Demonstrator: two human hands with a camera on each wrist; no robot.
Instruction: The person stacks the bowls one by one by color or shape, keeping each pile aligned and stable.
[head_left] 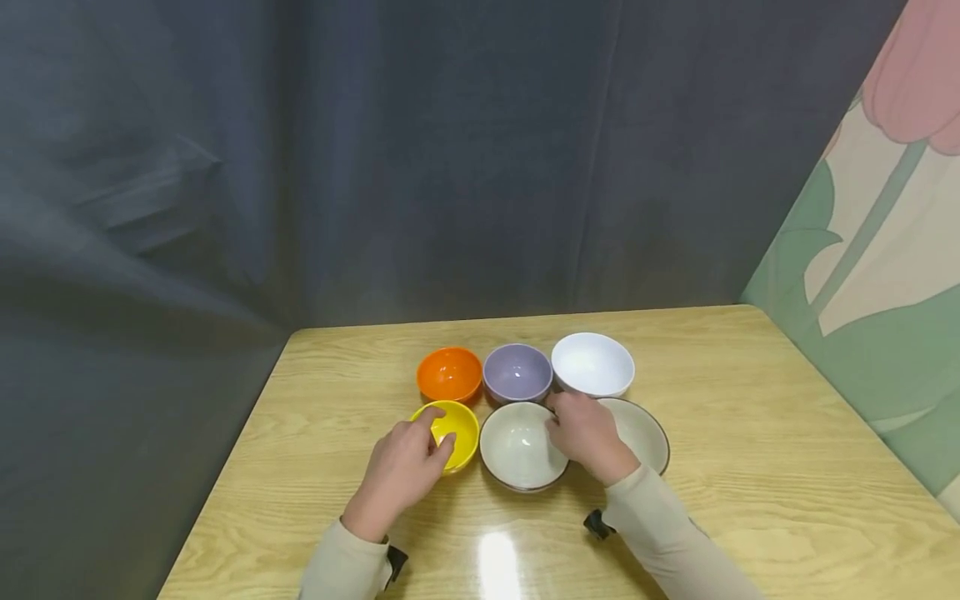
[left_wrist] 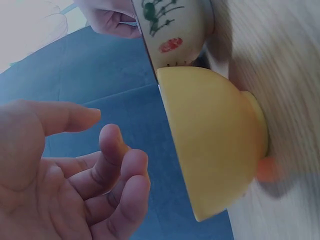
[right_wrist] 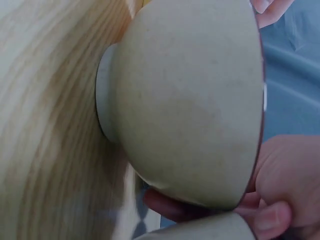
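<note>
My left hand (head_left: 408, 458) hovers over the near side of a small yellow bowl (head_left: 463, 429). In the left wrist view its fingers are loosely bent, apart from the yellow bowl's rim. My right hand (head_left: 588, 433) grips the right rim of a cream bowl (head_left: 517, 446) with a dark edge, in the middle of the near row. The right wrist view shows one finger (right_wrist: 167, 205) against the cream bowl's outer wall, between it and a neighbouring bowl. That second cream bowl (head_left: 645, 437) stands to the right, partly hidden by my right hand.
Behind, in a far row, are an orange bowl (head_left: 450, 375), a purple bowl (head_left: 517, 372) and a white bowl (head_left: 592, 364). All the bowls stand close together on a wooden table (head_left: 750, 467). A dark curtain (head_left: 465, 167) hangs behind the table; a flowered panel (head_left: 892, 275) is at right.
</note>
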